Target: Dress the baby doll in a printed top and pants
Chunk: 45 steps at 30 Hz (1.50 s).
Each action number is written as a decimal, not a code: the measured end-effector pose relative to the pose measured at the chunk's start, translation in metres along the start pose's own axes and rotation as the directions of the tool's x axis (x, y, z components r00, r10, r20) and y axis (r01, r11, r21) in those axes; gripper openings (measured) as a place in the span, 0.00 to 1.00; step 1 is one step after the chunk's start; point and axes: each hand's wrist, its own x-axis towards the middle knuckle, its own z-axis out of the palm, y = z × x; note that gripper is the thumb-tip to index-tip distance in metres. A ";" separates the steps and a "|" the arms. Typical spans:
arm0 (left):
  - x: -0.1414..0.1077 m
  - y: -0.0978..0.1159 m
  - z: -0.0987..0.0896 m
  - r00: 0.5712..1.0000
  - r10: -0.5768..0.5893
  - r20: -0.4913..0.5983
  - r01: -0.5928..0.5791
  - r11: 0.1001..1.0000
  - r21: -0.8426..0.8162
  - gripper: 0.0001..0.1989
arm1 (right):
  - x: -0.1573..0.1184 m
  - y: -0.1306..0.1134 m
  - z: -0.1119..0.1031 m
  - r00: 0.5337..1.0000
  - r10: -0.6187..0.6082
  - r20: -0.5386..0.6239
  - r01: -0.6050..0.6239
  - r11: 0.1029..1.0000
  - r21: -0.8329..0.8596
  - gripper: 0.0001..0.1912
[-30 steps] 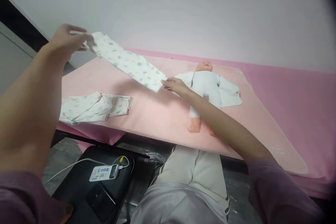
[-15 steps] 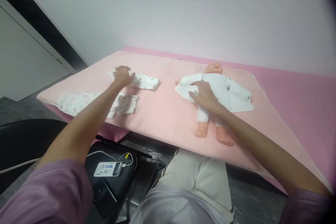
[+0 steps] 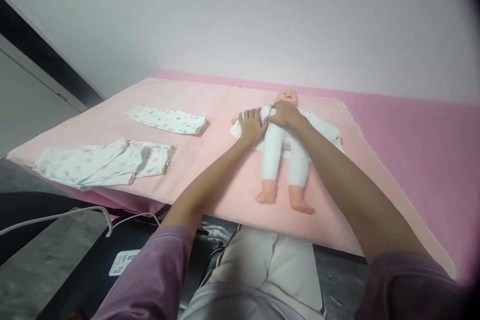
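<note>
A baby doll (image 3: 268, 192) lies on its back on the table, head away from me and feet towards me. Its body and legs are white, and a white baby shirt (image 3: 324, 127) is spread about its upper body and arms. My left hand (image 3: 252, 126) rests on the shirt at the doll's left-side edge in view, fingers spread. Over the doll's chest, just below the head, is my right hand (image 3: 287, 114), its fingers bent onto the shirt cloth near the collar. The two hands nearly touch, and they hide part of the chest.
Folded patterned baby trousers (image 3: 168, 120) lie to the left on the pink sheet (image 3: 221, 170). Nearer the front edge is a folded patterned baby garment (image 3: 101, 162). Below the table, a black chair (image 3: 93, 260) holds a white device (image 3: 122, 262) with a white cable (image 3: 56, 216).
My left hand has left the patterned trousers and moved right onto the doll's shirt. My right hand has shifted up to the chest. More of the doll's white lower body shows. The view has turned.
</note>
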 end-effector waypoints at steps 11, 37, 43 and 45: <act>0.001 -0.011 0.003 0.999 0.030 0.020 -0.033 0.991 0.131 0.31 | 0.028 -0.019 0.015 0.998 -0.033 0.054 0.041 0.985 -0.168 0.33; 0.005 -0.018 -0.005 0.997 -0.071 -0.036 0.064 0.986 -0.151 0.24 | -0.013 0.074 0.008 0.949 0.102 -0.298 0.095 0.810 0.579 0.25; -0.007 -0.010 -0.021 0.989 0.114 -0.099 -0.128 0.982 -0.141 0.25 | -0.028 0.082 0.019 0.922 0.050 -0.384 0.183 0.817 0.547 0.21; -0.010 -0.004 -0.027 0.974 0.189 -0.124 -0.206 0.968 -0.141 0.23 | -0.043 0.100 0.026 0.901 0.072 -0.427 0.167 0.852 0.496 0.23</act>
